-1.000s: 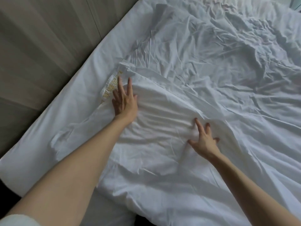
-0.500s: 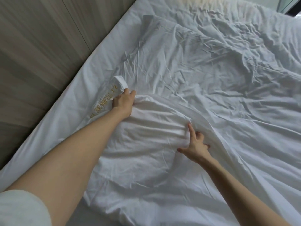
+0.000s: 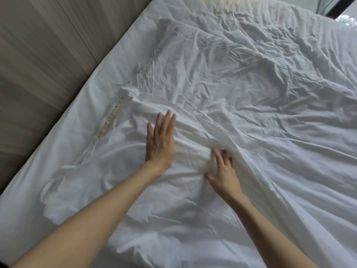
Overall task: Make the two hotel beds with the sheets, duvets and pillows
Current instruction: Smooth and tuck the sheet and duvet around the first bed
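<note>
Both arms reach out straight over the bed [image 3: 48,171]. Left hand [image 3: 161,140] lies flat, palm down on the white duvet [image 3: 251,93], fingers straight and together. Right hand [image 3: 224,175] is just beside it, fingers spread and gripping nothing, tips against a raised fold, possibly tucked under it. The duvet lies crumpled across the bed, its gold-lettered edge [image 3: 111,120] near the wood-panel wall [image 3: 38,64].

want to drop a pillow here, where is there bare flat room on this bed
Free: the smooth strip of sheet between the wall and the duvet edge, running the length of the bed. Crowded: the middle, where the left hand and right hand lie flat on the folded duvet, and the crumpled duvet beyond them.
</note>
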### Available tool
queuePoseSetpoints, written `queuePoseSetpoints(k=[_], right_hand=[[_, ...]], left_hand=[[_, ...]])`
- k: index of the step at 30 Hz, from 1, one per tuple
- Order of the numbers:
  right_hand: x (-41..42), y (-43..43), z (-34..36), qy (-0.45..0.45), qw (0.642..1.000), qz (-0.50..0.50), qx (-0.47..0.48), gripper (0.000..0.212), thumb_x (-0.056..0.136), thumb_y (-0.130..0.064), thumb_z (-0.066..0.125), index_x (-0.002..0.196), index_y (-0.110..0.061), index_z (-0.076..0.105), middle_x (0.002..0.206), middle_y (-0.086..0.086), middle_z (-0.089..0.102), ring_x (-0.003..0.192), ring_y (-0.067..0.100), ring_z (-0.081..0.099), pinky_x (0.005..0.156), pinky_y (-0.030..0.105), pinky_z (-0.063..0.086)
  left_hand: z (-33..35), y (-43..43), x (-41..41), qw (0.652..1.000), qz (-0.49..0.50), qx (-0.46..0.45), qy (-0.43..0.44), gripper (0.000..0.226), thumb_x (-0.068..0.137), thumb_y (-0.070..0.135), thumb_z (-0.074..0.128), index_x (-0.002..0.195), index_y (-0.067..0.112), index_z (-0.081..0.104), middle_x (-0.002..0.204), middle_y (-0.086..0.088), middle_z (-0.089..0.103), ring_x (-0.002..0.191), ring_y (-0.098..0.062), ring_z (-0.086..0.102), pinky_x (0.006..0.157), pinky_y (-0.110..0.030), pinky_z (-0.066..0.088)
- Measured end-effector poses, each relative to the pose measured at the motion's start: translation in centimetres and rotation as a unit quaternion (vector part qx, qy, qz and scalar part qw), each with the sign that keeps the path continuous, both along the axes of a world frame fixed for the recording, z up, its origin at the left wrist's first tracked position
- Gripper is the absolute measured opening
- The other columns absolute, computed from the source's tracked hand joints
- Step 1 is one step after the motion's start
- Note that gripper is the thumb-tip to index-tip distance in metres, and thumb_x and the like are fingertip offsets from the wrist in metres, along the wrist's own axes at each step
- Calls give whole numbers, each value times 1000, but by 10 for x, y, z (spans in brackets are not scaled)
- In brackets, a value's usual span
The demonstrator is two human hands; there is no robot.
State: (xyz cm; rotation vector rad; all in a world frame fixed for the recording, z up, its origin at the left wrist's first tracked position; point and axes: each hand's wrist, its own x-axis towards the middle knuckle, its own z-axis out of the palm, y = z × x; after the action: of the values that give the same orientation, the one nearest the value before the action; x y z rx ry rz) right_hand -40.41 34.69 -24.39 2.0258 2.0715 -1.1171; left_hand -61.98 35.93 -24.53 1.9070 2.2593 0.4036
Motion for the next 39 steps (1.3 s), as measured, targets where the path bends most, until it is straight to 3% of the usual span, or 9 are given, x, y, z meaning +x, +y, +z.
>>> queuePoseSetpoints(k=[5,11,13,16,20,23,27,32,39], right_hand=[[19,0,-7,-23,999,28,37,81,89,-27,63,154,-27,14,163,-5,3,149,15,10,106,38,38],[20,9,-15,-59,996,60,14,82,88,-27,63,154,-30,14,163,-5,7,146,18,23,102,38,42],[17,11,-13,-81,994,68,1,82,88,-27,61,154,-30,12,163,-4,6,143,21,29,100,40,44],[14,12,-11,-109,990,86,-15,84,88,-26,58,154,-29,7,164,-2,2,143,25,29,102,43,43],[13,11,-1,-77,990,97,-71,91,84,-17,59,155,-27,4,163,5,-3,149,27,12,113,43,32],[13,-5,24,-24,993,92,-70,80,86,-13,59,153,-27,19,160,9,17,144,27,24,110,36,32],[16,-57,62,-11,993,114,25,70,94,-21,57,154,-27,21,161,4,18,148,24,14,117,46,25],[22,-138,111,-26,984,120,127,64,96,-26,55,152,-28,24,162,-1,16,150,24,5,119,51,17],[65,-236,159,-37,988,60,134,62,97,-25,52,152,-29,24,162,-1,15,150,23,5,119,44,16]], left_hand=[[-51,-61,61,982,-162,-80,55,55,92,38,39,146,34,38,158,0,26,145,-25,24,112,-63,13],[-65,-23,-19,978,-94,-141,124,58,91,63,20,148,50,13,162,7,1,149,-23,-2,109,-69,-2],[-59,-4,-50,982,12,-162,95,58,93,63,18,146,54,-5,160,9,-17,148,-23,-14,109,-67,-7],[-44,10,-87,970,108,-217,-6,59,97,60,21,148,50,-7,161,7,-17,149,-20,-8,113,-63,-6],[-12,-6,-91,968,94,-234,-7,58,101,53,16,151,40,-9,161,4,-14,149,-20,-10,116,-56,-7],[20,-38,-69,981,48,-182,-44,58,103,47,18,152,34,-8,162,4,-13,148,-19,-12,120,-47,-6],[64,-92,-36,980,12,-175,-98,58,103,47,19,153,32,-6,162,6,-10,149,-16,-9,120,-43,-4],[114,-158,-6,986,-44,-145,-63,60,104,39,25,153,26,-8,161,5,-14,148,-17,-14,120,-43,-6],[158,-239,51,975,-138,-175,-12,61,104,37,25,153,26,-11,158,5,-26,147,-18,-20,120,-43,-8]])
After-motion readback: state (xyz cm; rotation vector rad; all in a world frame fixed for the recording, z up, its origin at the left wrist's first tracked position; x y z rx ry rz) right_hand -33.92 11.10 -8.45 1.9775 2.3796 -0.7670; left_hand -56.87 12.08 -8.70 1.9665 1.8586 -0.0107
